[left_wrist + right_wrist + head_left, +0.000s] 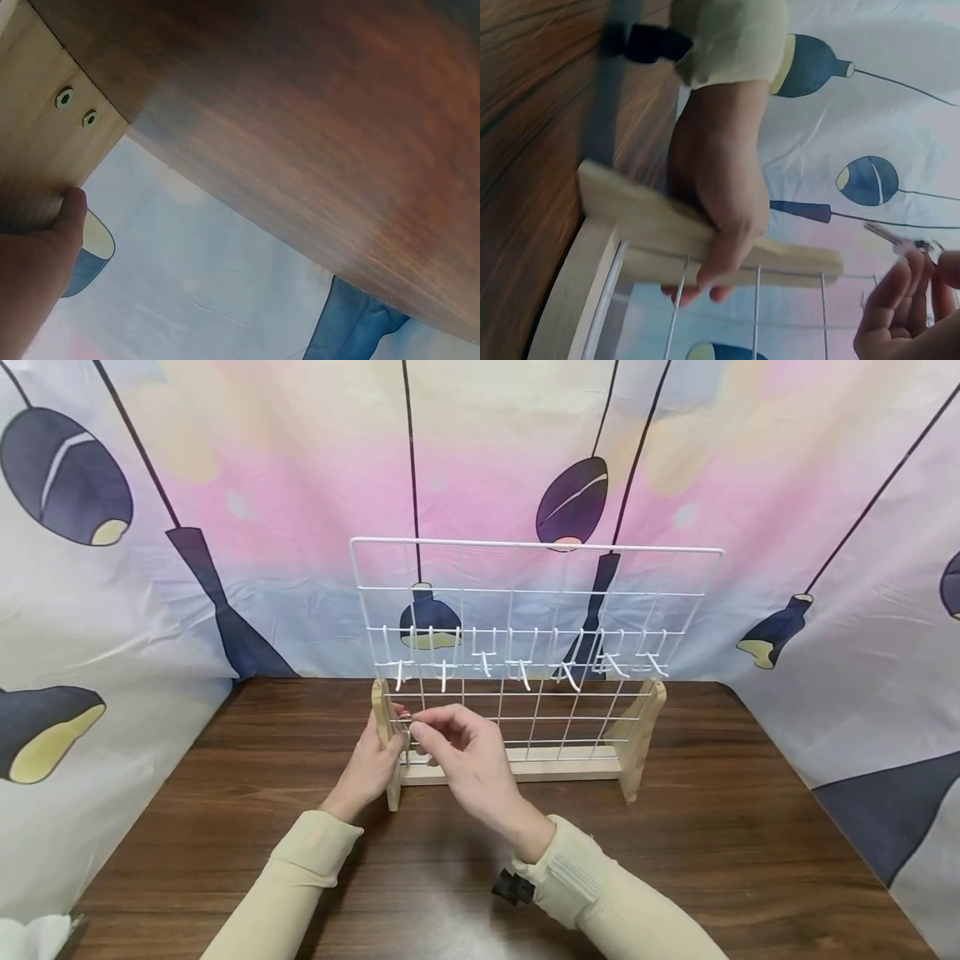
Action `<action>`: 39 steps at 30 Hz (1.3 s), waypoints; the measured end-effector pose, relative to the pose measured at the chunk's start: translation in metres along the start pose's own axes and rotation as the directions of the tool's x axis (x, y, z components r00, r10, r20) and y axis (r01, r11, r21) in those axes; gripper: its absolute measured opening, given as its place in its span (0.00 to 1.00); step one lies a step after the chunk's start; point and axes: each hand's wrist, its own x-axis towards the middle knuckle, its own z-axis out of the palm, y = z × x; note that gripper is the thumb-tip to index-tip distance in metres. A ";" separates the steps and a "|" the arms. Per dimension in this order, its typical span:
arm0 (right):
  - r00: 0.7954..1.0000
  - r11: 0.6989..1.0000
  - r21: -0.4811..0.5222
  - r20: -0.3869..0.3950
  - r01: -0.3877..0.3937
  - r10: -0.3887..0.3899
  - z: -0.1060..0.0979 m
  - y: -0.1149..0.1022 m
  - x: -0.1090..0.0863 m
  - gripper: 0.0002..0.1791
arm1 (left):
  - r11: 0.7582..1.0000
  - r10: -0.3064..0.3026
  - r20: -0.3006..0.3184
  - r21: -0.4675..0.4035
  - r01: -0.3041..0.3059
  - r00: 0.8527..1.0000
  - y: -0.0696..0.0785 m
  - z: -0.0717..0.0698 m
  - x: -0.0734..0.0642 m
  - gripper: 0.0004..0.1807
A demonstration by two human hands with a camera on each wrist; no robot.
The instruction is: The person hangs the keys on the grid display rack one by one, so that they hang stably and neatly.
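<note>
A white wire grid rack [536, 547] stands on the table between two wooden side supports. My left hand [372, 762] grips the left wooden support [382, 706]; in the right wrist view its thumb lies on the near face, with fingertips showing past the grid wires. My right hand [476, 760] pinches a small shiny metal piece [885, 234] just in front of the rack's left end. The piece looks slim, with a small joint near the fingertips; its exact kind cannot be made out. In the left wrist view, a left-hand finger [71, 214] presses the support's outer side.
Several white hooks [522, 672] hang in a row across the grid. A wooden crossbar [555, 768] joins the supports at the bottom. Behind the brown table [675, 877] hangs a patterned cloth [300, 485]. Something white [33, 937] lies at the near left corner.
</note>
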 end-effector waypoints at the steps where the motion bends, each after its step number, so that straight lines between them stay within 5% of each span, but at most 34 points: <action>1: 1.000 0.999 0.037 -0.013 -0.002 0.002 0.002 0.000 0.002 0.09 | 1.000 -0.005 -0.001 0.003 0.005 1.000 0.001 0.000 0.000 0.22; 10: 0.997 0.970 0.241 -0.076 0.012 0.007 0.014 0.003 0.008 0.12 | 0.998 -0.020 0.000 0.058 0.020 1.000 0.002 -0.001 -0.001 0.24; 17: 0.996 0.963 0.270 -0.084 0.007 0.016 0.018 -0.001 0.012 0.12 | 0.999 0.020 -0.015 0.041 -0.019 1.000 0.001 -0.002 0.000 0.26; 39: 0.986 0.954 0.281 -0.090 -0.107 0.137 0.018 0.000 0.019 0.12 | 1.000 -0.013 -0.002 0.026 0.013 1.000 0.003 0.000 -0.002 0.31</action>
